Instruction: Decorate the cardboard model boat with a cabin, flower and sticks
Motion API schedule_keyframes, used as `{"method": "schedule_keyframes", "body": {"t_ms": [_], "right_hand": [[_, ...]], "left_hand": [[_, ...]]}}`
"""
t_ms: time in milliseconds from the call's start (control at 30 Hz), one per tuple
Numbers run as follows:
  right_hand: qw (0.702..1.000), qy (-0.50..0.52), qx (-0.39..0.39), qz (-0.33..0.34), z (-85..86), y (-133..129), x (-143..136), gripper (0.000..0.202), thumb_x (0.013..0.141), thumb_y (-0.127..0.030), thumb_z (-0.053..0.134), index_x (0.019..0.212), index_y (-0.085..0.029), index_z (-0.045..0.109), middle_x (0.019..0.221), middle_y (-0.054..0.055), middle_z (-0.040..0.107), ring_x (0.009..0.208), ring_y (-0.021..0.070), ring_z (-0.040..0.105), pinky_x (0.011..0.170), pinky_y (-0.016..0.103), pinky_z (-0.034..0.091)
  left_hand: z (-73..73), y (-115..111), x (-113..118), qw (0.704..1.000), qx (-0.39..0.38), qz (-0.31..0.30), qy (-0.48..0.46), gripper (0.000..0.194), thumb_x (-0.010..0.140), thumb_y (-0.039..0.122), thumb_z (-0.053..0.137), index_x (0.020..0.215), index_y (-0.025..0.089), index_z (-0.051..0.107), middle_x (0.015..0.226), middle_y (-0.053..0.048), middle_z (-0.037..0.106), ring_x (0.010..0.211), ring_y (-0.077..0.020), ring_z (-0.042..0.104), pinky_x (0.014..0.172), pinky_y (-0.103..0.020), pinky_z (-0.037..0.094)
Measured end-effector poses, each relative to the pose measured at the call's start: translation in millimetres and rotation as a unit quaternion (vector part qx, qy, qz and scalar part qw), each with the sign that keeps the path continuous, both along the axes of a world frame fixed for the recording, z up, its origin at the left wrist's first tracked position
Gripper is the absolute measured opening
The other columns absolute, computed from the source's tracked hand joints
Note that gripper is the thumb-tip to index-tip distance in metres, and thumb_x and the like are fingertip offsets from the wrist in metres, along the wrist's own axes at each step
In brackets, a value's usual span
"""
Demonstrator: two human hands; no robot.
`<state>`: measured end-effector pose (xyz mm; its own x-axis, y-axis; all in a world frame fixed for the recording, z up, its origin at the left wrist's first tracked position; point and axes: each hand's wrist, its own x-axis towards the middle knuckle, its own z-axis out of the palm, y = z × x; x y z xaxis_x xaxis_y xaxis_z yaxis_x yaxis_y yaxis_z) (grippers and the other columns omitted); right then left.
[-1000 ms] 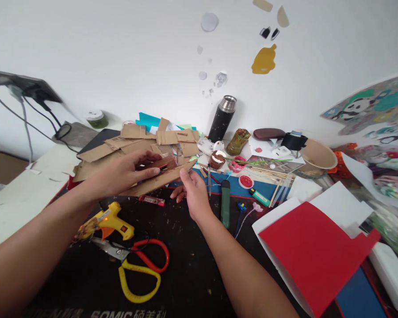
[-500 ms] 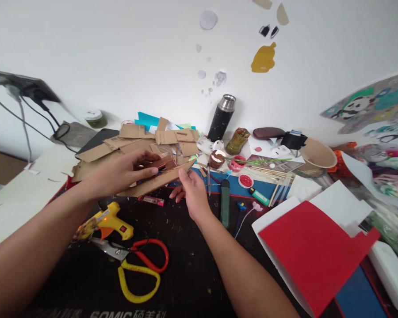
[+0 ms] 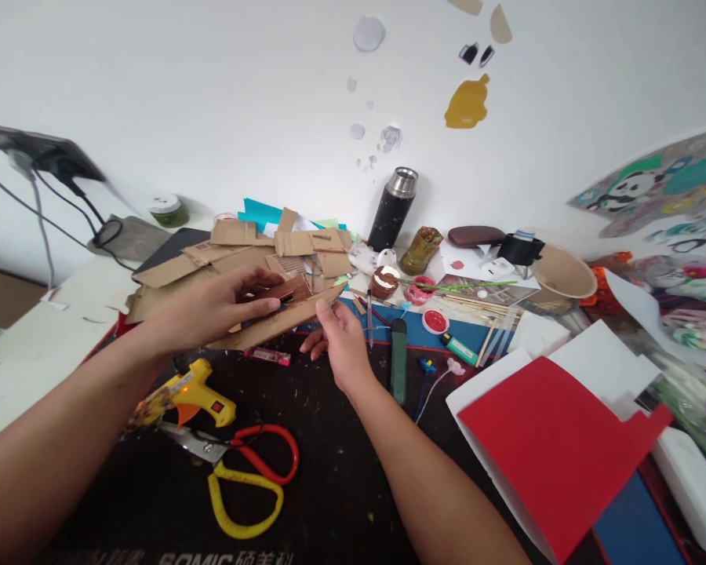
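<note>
A folded or layered cardboard piece [image 3: 282,320] is held above the black mat, tilted up toward the right. My left hand [image 3: 223,306] is closed on its left part, the thumb lying along the upper side near a small dark and red item. My right hand [image 3: 342,341] pinches the right end between thumb and fingers. Beneath the left forearm lies a yellow glue gun [image 3: 205,396] with an orange light showing. Scissors [image 3: 244,471] with one red and one yellow handle rest just in front of it. A small pink packet [image 3: 267,357] lies under the cardboard.
Cardboard scraps [image 3: 235,255] pile up behind the hands. A black thermos [image 3: 393,208] stands by the wall. Right of my right hand are a green cutter [image 3: 398,361], a red paint pot [image 3: 435,322], a green glue stick [image 3: 460,349] and red sheet [image 3: 558,447].
</note>
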<state>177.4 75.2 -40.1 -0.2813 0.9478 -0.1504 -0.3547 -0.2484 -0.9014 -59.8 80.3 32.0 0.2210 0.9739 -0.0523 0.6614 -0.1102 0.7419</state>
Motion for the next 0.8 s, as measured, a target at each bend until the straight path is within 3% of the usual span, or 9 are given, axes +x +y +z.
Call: {"method": "schedule_keyframes", "body": {"t_ms": [467, 800], "right_hand": [[1.000, -0.004, -0.001, -0.002, -1.0, -0.3, 0.0, 0.066, 0.084, -0.083, 0.083, 0.104, -0.023, 0.062, 0.090, 0.000, 0.074, 0.048, 0.0120, 0.070, 0.037, 0.019, 0.045], [1.000, -0.006, -0.002, -0.003, -0.9, 0.2, 0.0, 0.066, 0.085, -0.083, 0.083, 0.104, -0.023, 0.063, 0.090, -0.001, 0.073, 0.047, 0.0113, 0.069, 0.037, 0.019, 0.044]], "left_hand": [[2.2, -1.7, -7.3, 0.998, -0.025, -0.049, -0.033, 0.048, 0.107, 0.060, 0.068, 0.148, 0.035, 0.067, 0.153, -0.004, 0.077, 0.136, -0.0301, 0.073, 0.111, -0.047, 0.061], [1.4, 0.4, -7.5, 0.999, -0.031, -0.039, -0.018, 0.050, 0.106, 0.064, 0.065, 0.147, 0.034, 0.069, 0.149, -0.004, 0.080, 0.131, -0.0295, 0.076, 0.105, -0.044, 0.063]]}}
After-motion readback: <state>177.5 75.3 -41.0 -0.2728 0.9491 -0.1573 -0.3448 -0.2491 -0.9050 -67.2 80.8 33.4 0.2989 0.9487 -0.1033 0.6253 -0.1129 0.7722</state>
